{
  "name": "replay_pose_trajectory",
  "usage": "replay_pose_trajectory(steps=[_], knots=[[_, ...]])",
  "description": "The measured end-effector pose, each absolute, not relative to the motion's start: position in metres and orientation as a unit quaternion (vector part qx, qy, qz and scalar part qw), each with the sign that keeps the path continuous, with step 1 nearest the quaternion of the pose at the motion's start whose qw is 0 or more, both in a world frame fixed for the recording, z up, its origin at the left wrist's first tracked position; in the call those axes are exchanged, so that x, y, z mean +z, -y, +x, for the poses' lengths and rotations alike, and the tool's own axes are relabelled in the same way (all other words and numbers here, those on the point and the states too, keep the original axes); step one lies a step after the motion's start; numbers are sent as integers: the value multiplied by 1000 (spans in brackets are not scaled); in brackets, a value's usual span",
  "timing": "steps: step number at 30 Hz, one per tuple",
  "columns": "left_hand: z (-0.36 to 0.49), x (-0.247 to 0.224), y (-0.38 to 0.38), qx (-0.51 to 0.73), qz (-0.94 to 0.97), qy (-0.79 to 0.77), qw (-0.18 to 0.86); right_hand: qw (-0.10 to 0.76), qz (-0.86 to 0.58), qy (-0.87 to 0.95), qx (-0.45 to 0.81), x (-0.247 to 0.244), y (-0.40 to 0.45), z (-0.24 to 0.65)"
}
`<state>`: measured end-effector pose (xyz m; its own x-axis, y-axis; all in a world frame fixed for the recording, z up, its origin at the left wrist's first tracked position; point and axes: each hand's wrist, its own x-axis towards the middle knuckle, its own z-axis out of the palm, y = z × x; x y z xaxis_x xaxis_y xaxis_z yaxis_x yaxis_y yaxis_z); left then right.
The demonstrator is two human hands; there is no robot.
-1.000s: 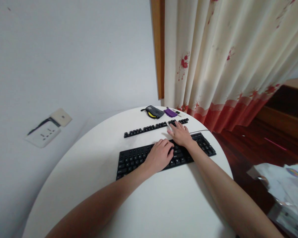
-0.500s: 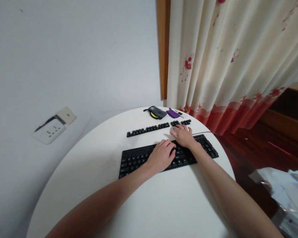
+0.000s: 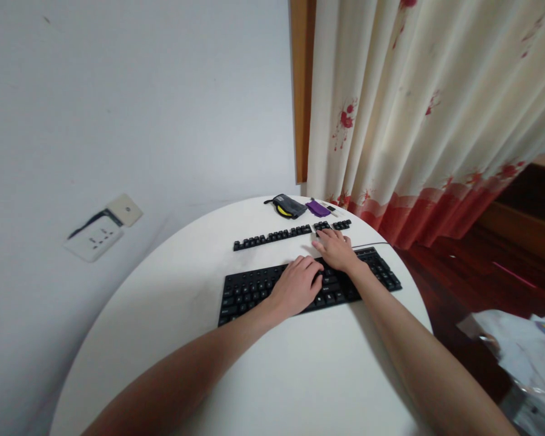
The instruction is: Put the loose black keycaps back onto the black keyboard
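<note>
Beyond the keycaps (image 3: pixel 278 235), a grey pouch (image 3: pixel 294 207)

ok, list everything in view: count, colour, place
keyboard: 1, black, under hands
keycaps: many, black, row behind keyboard
pouch: 1, grey and yellow, far table edge
cloth: 1, purple, right of pouch
small item: 1, white and black, by cloth
cable: 1, dark, behind keyboard
table: 1, white, centre
wall: 1, whitish, left
wall plates: 2, whitish, left
trim: 1, brown, beside curtain
curtain: 1, cream and red, right
floor: 1, reddish-brown, right
strip: 1, pink, on floor
bags: count unclear, white, lower right
furniture: 1, brown, right edge
forearms: 2, bare, bottom
left hand: 1, bare, on keyboard
right hand: 1, bare, at keycaps
</note>
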<state>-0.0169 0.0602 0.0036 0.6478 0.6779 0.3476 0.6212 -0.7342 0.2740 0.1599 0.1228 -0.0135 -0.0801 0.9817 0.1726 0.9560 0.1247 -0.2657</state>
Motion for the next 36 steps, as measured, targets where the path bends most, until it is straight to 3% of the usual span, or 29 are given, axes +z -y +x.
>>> replay_pose_trajectory(steps=[16, 24, 29, 36], knots=[[-21, 6, -73, 258, 888, -361, 121, 178, -610, 767, 91, -12, -123, 167], [-31, 22, -110, 229, 863, -435, 116, 245, -503, 816, 143, -15, -125, 171], [-12, 15, -134, 165, 884, -431, 71, 246, -607, 747, 117, -12, -124, 173], [5, -5, -160, 179, 880, -433, 78, 224, -646, 722, 104, -10, -123, 167]])
